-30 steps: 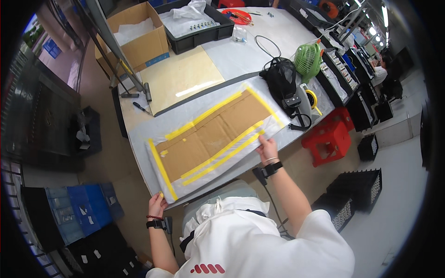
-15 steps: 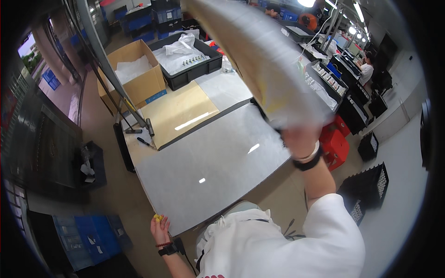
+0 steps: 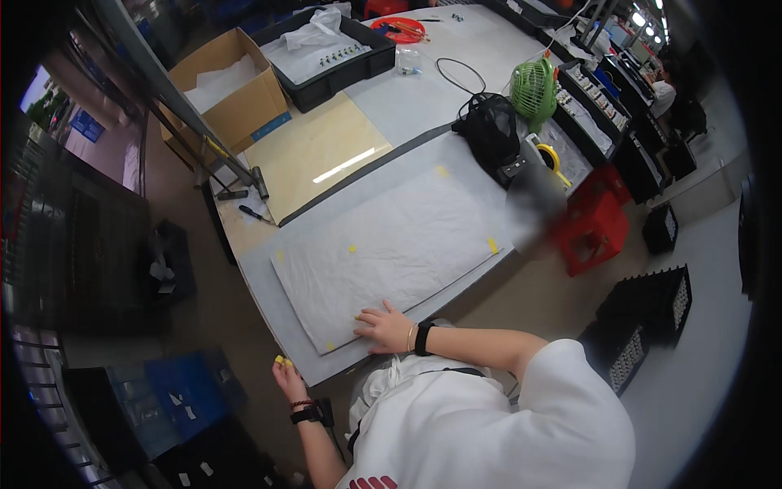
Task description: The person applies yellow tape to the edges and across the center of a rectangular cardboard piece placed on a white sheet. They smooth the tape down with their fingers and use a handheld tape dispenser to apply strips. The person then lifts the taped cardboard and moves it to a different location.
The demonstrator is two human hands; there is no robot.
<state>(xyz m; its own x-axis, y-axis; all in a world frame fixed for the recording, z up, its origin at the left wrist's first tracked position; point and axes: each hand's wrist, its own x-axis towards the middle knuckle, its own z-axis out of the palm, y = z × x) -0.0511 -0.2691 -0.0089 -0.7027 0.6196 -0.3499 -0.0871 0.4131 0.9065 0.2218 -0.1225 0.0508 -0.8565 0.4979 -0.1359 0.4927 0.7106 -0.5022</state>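
Observation:
A flat, white, slightly creased sheet-covered panel [image 3: 399, 244] lies on the grey table top [image 3: 269, 285]. Small yellow tape pieces dot its edges and surface. My right hand [image 3: 386, 328] rests on the panel's near edge, fingers spread, gripping nothing. One of its fingertips has a yellow covering. My left hand [image 3: 289, 380] is just off the table's near left corner, fingers extended, with yellow coverings at the fingertips. It appears to hold nothing.
Behind the panel are a yellowish board [image 3: 322, 159], a cardboard box [image 3: 224, 85] and a black crate [image 3: 322, 69]. A black mesh bag [image 3: 491, 138], green fan [image 3: 534, 91] and yellow tape roll [image 3: 554, 165] occupy the right. Red stools [image 3: 590, 228] stand beside the table.
The large sheet my right hand held raised at the right now lies flat on the table. My right hand has let go and moved to its near edge. My left hand stays near the corner.

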